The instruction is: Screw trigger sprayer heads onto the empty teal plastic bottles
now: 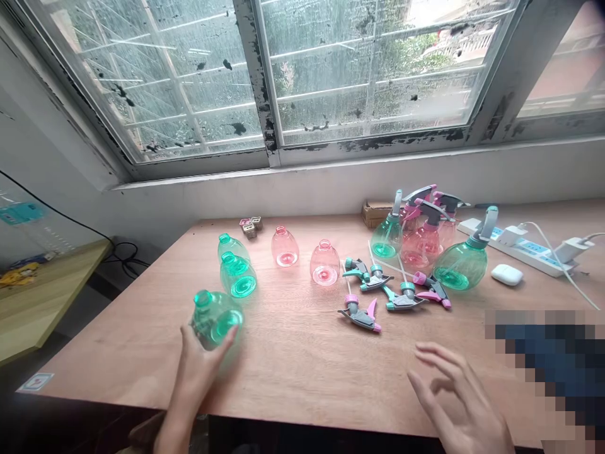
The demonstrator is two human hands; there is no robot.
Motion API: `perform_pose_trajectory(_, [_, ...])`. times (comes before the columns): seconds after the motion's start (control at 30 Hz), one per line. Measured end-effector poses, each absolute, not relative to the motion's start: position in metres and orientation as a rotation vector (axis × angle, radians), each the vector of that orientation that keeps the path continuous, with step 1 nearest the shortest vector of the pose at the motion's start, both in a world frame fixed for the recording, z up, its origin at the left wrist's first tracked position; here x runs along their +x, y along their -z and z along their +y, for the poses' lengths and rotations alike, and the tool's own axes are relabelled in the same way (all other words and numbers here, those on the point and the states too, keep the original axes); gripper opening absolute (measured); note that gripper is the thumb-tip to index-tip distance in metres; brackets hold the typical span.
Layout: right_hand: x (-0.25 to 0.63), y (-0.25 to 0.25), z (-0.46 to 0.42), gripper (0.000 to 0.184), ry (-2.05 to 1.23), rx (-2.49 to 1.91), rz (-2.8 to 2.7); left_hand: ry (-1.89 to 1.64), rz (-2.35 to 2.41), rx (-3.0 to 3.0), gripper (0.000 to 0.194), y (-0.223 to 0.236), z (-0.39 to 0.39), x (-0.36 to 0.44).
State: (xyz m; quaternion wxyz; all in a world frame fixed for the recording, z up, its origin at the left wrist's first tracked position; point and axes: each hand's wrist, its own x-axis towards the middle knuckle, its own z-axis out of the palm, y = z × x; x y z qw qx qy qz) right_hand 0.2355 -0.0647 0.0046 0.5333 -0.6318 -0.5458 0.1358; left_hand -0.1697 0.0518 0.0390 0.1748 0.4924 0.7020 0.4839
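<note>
My left hand (201, 359) is wrapped round a green transparent spray bottle (203, 315) without its head, tilted over the table's left part. Just behind it stand two more headless green bottles (242, 282). To their right are two headless pink bottles, one farther back (285, 249) and one nearer (324, 265). My right hand (458, 394) hovers near the front edge, fingers apart and holding nothing. Beyond it lie several loose trigger spray heads, among them a pink-collared one (362, 314) and a teal-collared one (405, 297).
Assembled spray bottles, pink (422, 244) and green (460, 263), stand at the back right near a cardboard box (375, 214). Right of them are a power strip (520, 246) with plugged-in chargers and a white earbud case (507, 274). Small cubes (249, 230) lie at the back left.
</note>
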Motion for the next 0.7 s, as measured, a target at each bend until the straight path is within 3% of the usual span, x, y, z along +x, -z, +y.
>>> perform_pose_trajectory(0.3, [0.244, 0.028, 0.02, 0.072, -0.04, -1.729, -1.668, -1.053, 1.668, 1.676, 0.082, -0.003, -0.001, -0.063])
perform_pose_trajectory(0.47, [0.243, 0.026, 0.009, 0.068, 0.169, -1.771, -1.595, -1.054, 1.479, 1.627, 0.101, 0.002, 0.011, -0.029])
perform_pose_trajectory(0.57, [0.248, 0.018, 0.006, 0.06, 0.16, -1.629, -1.487, -0.998, 1.433, 1.585, 0.081, -0.008, 0.016, -0.008])
perform_pose_trajectory(0.7, [0.249, 0.022, 0.011, 0.07, 0.139, -1.726, -1.551, -1.103, 1.432, 1.459, 0.074, -0.02, 0.017, 0.015])
